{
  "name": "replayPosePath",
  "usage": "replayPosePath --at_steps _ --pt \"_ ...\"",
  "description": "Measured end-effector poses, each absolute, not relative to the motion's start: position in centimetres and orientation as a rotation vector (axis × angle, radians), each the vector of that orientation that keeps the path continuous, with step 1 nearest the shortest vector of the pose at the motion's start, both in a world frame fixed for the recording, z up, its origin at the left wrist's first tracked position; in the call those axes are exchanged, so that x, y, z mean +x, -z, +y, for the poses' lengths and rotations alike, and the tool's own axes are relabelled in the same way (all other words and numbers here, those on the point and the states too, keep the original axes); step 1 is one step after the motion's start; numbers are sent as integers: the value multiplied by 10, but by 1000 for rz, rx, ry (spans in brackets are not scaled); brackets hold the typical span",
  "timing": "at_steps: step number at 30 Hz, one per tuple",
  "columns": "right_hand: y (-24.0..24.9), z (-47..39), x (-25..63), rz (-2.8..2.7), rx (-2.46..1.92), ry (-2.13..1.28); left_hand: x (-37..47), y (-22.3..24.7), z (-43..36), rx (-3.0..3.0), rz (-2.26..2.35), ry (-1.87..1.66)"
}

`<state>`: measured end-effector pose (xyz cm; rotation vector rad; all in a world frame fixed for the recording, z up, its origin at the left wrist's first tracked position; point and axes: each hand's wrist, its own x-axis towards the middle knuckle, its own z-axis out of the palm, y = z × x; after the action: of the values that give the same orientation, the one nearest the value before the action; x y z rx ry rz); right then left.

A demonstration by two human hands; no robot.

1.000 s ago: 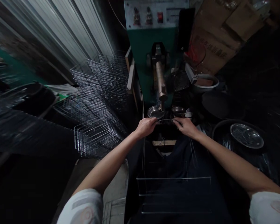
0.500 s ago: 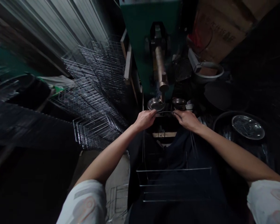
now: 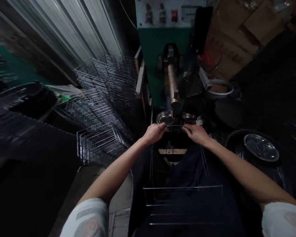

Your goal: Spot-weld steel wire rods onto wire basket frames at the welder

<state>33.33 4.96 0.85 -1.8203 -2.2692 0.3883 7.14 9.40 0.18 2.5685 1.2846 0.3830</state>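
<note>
Hands meet at the far end of a wire frame (image 3: 182,197), just under the brass electrode arm (image 3: 173,86) of the green machine (image 3: 162,42). Left hand (image 3: 154,133) and right hand (image 3: 196,134) each grip its top wire; fingertips are lost in gloom. Stacked wire racks (image 3: 106,108) blur leftward.

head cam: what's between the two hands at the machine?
In the head view, a thin curved wire piece spans from the left hand to the right hand, both gripping its ends below the machine's brass rod.
</note>
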Motion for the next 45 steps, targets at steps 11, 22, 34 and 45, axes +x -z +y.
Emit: replayPosePath --at_steps 11,22,34,45 --pt "-4 82 343 -2191 -1662 -456 78 -13 116 2574 1302 -386" --pt "-5 94 346 -2224 -1541 -450 80 -23 124 2590 1310 -349" --pt "-3 100 343 -2224 -1519 -473 76 -26 127 2607 1319 -336" --pt "-2 102 343 -2249 -1460 -487 79 -29 128 2617 1293 -287"
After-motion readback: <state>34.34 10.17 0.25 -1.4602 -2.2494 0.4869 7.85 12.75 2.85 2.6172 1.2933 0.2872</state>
